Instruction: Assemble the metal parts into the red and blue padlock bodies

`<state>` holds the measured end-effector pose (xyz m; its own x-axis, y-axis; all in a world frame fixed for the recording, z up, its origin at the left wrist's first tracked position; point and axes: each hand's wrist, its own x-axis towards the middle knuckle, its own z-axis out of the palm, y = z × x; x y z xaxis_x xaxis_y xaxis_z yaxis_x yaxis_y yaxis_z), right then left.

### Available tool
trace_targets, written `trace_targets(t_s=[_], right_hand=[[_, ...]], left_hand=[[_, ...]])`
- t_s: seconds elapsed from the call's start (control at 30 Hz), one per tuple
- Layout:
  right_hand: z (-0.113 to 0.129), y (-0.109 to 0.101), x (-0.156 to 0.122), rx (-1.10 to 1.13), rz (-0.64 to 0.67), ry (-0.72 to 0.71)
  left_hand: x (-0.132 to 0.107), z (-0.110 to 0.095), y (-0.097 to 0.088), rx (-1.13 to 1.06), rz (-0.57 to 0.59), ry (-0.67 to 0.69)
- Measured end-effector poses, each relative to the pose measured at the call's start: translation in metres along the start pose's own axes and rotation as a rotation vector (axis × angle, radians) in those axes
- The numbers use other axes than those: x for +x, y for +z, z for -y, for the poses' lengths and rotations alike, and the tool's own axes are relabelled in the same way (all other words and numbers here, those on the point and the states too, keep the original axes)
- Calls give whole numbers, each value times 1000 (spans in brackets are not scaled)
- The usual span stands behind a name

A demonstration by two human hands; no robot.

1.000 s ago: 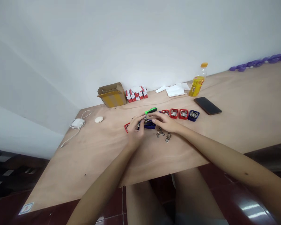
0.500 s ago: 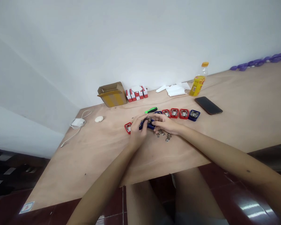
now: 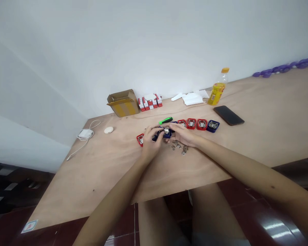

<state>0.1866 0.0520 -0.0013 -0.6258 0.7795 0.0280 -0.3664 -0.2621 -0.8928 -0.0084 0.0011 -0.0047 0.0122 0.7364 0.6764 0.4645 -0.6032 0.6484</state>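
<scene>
Blue plastic base (image 3: 161, 135) w/ steel latch (image 3: 166, 130) is gripped betw. L hand (image 3: 150, 142) and R hand (image 3: 181, 134), fingers closed on it, over plywood table (image 3: 113, 167). Green-handled screwdriver (image 3: 165, 120) is noted just behind. Loose steel latches (image 3: 178, 146) are seen nr R hand; red and blue bases (image 3: 196, 124) are lined up alongside.
</scene>
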Motion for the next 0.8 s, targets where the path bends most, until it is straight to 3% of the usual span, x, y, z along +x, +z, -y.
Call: trace_targets(t_s=[0.2,0.5,0.6,0.8], right_hand=[[4,-1,-3,-71,-12,-18],[4,4,-3,-39,-1,-127],[2,4,-3,-46,-25,-148],[0,4,-2,-90,-18,-163]], left_hand=[[0,-3,0,18,5,31],[-2,-1,7,-135,-101,-232],[-3,3,10,-190,-51,-305],[-5,2,13,-251,-2,-284]])
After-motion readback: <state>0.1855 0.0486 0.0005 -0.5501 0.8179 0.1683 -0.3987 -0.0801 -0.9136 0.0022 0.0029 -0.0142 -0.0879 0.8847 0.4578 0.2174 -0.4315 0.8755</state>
